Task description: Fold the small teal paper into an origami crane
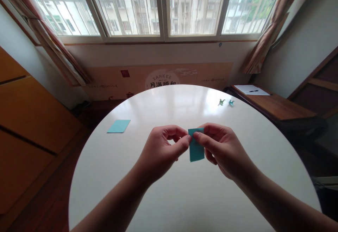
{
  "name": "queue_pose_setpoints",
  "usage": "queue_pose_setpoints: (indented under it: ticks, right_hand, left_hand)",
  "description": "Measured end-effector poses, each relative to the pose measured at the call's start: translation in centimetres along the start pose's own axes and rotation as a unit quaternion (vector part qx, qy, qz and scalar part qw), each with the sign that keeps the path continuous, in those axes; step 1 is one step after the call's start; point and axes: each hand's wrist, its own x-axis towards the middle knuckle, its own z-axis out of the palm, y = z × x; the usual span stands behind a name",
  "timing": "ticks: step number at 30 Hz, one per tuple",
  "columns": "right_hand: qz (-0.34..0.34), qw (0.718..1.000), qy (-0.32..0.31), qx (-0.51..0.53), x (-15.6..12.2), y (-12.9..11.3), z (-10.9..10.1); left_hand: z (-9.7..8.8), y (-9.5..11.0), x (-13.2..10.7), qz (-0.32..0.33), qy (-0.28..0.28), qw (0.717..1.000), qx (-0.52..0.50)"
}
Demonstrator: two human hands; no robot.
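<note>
Left hand [164, 148], right hand [224, 145] pinch teal paper [197, 151], seemingly folded; back hidden.

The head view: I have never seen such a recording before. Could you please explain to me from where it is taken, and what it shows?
This picture comes from a camera worn on a person's head, looking forward and down. There is no machine: each grip is simply that person's own bare hand. The left hand and the right hand pinch a small blue-green paper over a white table. On the table, to the left, lies a light blue-green sheet. Near the far right edge are a small green figure and a small blue figure, side by side.
</note>
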Motion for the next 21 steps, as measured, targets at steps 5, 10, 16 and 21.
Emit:
queue_pose_setpoints:
  ticks: [5, 10, 16, 21]
  right_hand:
    - [-0.014, 1.000, 0.004, -0.022, -0.03, 0.19, -0.15]
    - [-0.022, 0.999, -0.002, -0.029, 0.02, 0.57, -0.25]
    - [0.006, 0.999, 0.025, 0.021, 0.39, 0.48, -0.06]
    - [0.062, 0.996, 0.035, 0.060, 0.60, 0.23, -0.36]
  left_hand:
    - [0.11, -0.10, 0.05, -0.001, 0.016, 1.000, -0.008]
    - [0.24, -0.34, 0.15, -0.003, 0.017, 1.000, -0.015]
    - [0.26, -0.41, 0.16, 0.011, 0.024, 1.000, -0.006]
    - [0.29, -0.23, 0.22, 0.013, 0.032, 0.999, -0.006]
